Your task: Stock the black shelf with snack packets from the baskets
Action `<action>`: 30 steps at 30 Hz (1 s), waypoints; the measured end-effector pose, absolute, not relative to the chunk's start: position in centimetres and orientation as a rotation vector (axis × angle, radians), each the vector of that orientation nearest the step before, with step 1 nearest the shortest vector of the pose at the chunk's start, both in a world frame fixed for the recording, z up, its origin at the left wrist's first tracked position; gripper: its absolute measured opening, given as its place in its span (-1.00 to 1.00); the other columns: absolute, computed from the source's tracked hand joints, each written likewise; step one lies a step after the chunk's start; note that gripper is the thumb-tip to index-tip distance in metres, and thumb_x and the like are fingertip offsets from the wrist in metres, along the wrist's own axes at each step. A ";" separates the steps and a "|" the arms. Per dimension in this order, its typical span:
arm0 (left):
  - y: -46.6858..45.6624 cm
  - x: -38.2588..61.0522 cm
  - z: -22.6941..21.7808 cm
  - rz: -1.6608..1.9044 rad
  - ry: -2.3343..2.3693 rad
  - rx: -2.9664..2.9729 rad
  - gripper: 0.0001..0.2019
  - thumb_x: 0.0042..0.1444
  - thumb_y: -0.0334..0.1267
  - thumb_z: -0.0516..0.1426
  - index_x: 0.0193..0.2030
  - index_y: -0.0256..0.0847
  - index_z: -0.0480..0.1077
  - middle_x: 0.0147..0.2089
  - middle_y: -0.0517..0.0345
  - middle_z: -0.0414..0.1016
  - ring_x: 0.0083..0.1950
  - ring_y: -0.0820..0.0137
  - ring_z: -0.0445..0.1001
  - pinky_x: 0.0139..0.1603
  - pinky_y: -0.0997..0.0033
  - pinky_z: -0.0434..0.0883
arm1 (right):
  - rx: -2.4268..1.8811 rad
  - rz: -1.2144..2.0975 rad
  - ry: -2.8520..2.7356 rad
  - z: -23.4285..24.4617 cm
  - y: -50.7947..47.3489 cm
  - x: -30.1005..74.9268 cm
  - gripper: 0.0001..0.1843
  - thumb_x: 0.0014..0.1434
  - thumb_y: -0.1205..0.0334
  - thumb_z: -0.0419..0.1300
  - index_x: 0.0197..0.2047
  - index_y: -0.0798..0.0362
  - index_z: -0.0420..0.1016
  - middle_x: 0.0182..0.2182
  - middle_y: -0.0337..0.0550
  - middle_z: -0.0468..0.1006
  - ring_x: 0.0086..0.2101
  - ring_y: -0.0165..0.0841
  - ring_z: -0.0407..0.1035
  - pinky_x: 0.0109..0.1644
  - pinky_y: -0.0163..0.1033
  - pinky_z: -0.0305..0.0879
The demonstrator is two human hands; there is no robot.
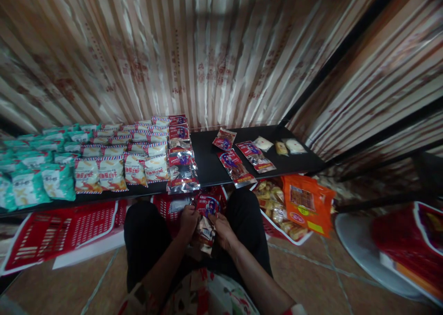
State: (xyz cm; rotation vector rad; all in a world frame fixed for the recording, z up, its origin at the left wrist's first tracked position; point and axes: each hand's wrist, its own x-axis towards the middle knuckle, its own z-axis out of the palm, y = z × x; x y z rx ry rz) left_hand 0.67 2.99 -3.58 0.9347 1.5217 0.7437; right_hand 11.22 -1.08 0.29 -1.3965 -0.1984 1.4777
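Both my hands meet low between my knees. My left hand (188, 221) and my right hand (223, 230) are closed on a bunch of red and silver snack packets (206, 216), held upright. In front of me runs a low black shelf (207, 160). A column of the same red and silver packets (180, 160) lies on it, with a few more red packets (238, 160) spread to the right.
Rows of green bags (32, 174) and white and orange bags (121, 160) fill the shelf's left. Red baskets (62, 234) stand below it, one with an orange bag (306, 204) and small buns. A striped curtain hangs behind. A white stool (363, 248) stands at right.
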 end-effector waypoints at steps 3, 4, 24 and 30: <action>2.6 1.1 -3.1 0.779 1.535 0.976 -0.86 -0.08 -0.37 0.07 -0.31 -0.17 0.24 -0.51 0.30 0.33 -0.46 0.44 0.37 -0.38 0.47 0.30 | -1.367 1.463 -0.201 0.4 -1.7 11.3 -0.56 -0.37 0.12 0.39 -0.36 0.08 0.44 -0.56 -0.21 0.58 -0.50 -0.28 0.47 -0.37 -0.25 0.35; 2.4 1.3 -2.9 0.785 1.533 0.991 -0.85 -0.07 -0.37 0.07 -0.30 -0.17 0.25 -0.48 0.28 0.35 -0.44 0.45 0.37 -0.36 0.48 0.30 | -1.361 1.461 -0.202 0.5 -2.0 11.4 -0.55 -0.37 0.10 0.39 -0.35 0.08 0.44 -0.56 -0.21 0.58 -0.50 -0.28 0.47 -0.37 -0.25 0.35; 1.0 3.1 1.4 0.741 1.520 1.602 -0.83 0.09 -0.37 -0.02 -0.29 -0.19 0.39 -0.26 0.09 0.44 -0.20 0.39 0.43 -0.09 0.40 0.34 | -1.315 1.368 -0.380 3.9 -3.9 13.0 -0.49 -0.29 -0.02 0.42 -0.29 0.09 0.48 -0.47 -0.16 0.60 -0.46 -0.27 0.46 -0.32 -0.21 0.32; 1.1 3.5 2.1 0.741 1.492 1.587 -0.83 0.10 -0.36 -0.03 -0.29 -0.18 0.38 -0.24 0.09 0.44 -0.19 0.39 0.44 -0.08 0.39 0.35 | -1.305 1.361 -0.393 5.1 -3.9 13.2 -0.49 -0.29 -0.02 0.42 -0.29 0.09 0.48 -0.47 -0.15 0.60 -0.44 -0.26 0.46 -0.31 -0.21 0.33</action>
